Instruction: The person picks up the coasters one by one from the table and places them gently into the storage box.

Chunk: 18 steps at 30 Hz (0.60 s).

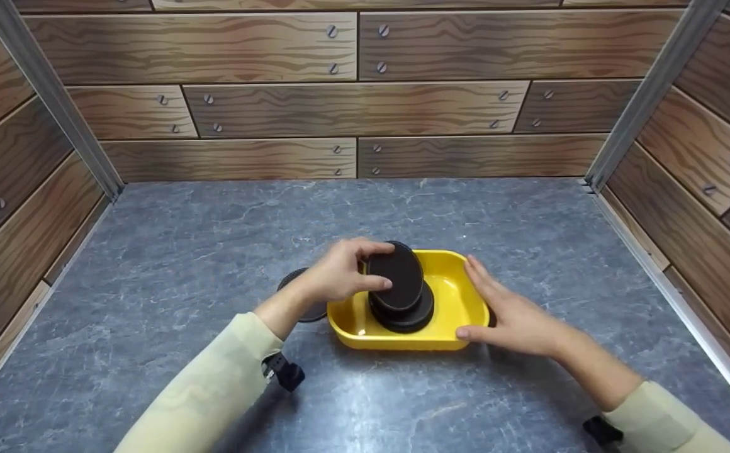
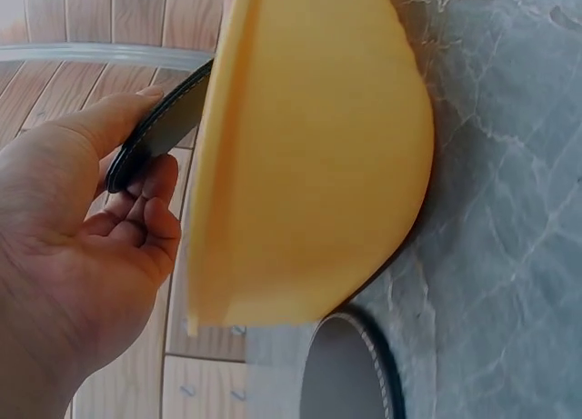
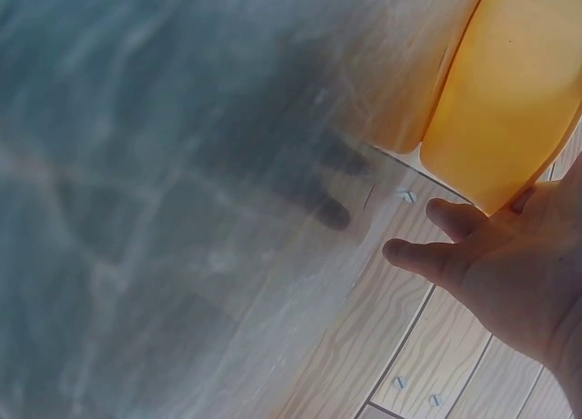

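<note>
A yellow tray sits on the grey stone-patterned table. Inside it lies a stack of dark round discs. My left hand pinches another dark disc, tilted on edge above that stack; the left wrist view shows the thumb and fingers on this disc beside the tray's outer wall. My right hand lies with straight fingers against the tray's right side, and its fingers show next to the tray in the right wrist view.
One more dark disc lies flat on the table left of the tray, partly behind my left wrist, also visible as a grey round disc. Wood-patterned walls enclose the table on three sides.
</note>
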Each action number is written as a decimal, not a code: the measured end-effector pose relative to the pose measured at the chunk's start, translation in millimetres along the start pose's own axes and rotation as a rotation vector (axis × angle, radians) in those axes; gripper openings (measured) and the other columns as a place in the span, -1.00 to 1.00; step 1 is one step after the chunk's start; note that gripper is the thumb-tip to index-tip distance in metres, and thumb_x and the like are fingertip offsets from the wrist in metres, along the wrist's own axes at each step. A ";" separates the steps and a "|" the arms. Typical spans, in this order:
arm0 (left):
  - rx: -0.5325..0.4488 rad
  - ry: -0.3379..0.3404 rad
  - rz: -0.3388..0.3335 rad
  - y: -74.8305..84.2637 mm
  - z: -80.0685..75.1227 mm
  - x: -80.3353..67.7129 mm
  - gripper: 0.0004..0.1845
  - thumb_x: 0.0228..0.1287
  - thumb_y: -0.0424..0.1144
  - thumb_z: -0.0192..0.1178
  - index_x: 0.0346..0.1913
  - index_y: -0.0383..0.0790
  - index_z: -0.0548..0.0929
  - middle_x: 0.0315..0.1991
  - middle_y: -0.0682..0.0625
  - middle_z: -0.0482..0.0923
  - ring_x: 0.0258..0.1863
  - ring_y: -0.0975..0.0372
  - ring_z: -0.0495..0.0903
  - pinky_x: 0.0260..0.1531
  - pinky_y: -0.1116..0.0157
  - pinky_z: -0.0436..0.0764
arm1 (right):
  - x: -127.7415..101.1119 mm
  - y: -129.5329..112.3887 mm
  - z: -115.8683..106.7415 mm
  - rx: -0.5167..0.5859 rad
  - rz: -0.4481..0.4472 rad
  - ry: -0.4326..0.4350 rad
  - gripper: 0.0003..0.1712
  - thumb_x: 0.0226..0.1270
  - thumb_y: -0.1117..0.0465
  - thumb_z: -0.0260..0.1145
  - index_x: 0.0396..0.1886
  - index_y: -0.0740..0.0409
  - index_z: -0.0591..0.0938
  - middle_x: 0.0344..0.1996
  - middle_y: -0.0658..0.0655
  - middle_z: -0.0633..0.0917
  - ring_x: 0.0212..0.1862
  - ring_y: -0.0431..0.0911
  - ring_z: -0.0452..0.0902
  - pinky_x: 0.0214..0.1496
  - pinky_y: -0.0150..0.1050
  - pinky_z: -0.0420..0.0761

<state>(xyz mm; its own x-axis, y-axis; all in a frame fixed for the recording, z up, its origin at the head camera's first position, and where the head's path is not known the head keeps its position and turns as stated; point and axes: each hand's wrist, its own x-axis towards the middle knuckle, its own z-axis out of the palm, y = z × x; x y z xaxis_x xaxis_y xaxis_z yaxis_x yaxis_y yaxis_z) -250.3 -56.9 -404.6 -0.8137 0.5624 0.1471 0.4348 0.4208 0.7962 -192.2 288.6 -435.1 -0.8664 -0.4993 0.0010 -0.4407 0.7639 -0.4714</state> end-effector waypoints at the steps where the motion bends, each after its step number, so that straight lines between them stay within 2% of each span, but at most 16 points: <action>1: 0.003 -0.007 -0.009 0.5 1.7 0.6 -0.36 0.29 -0.25 0.54 0.42 -0.24 0.62 0.35 -0.15 0.60 0.26 0.09 0.58 0.35 0.18 0.49 | -0.1 0.2 -0.1 0.001 0.000 0.001 0.33 0.35 -0.40 0.41 0.78 0.03 -0.13 0.73 0.12 -0.19 0.58 0.38 0.13 0.47 0.40 0.27; 10: 0.070 -0.069 -0.062 0.9 11.1 2.8 -0.33 0.29 -0.18 0.54 0.44 -0.18 0.61 0.34 -0.12 0.60 0.23 0.10 0.57 0.34 0.09 0.53 | 0.0 1.0 0.2 -0.002 -0.002 0.005 0.33 0.34 -0.38 0.43 0.78 0.06 -0.11 0.73 0.13 -0.18 0.59 0.37 0.11 0.50 0.39 0.24; 18: 0.181 -0.099 -0.103 4.1 11.9 0.8 -0.34 0.33 -0.09 0.51 0.46 -0.09 0.61 0.34 -0.05 0.62 0.27 0.17 0.57 0.31 0.20 0.52 | 0.3 1.3 0.9 -0.006 -0.003 0.001 0.34 0.34 -0.43 0.40 0.78 0.05 -0.12 0.73 0.13 -0.19 0.59 0.37 0.11 0.49 0.39 0.24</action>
<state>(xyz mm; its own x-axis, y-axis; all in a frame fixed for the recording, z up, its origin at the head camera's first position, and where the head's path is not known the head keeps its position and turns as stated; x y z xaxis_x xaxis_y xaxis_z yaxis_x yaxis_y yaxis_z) -244.6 -46.3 -408.2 -0.8195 0.5731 0.0054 0.4208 0.5953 0.6845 -192.8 289.1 -436.5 -0.8652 -0.5013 0.0037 -0.4450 0.7645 -0.4664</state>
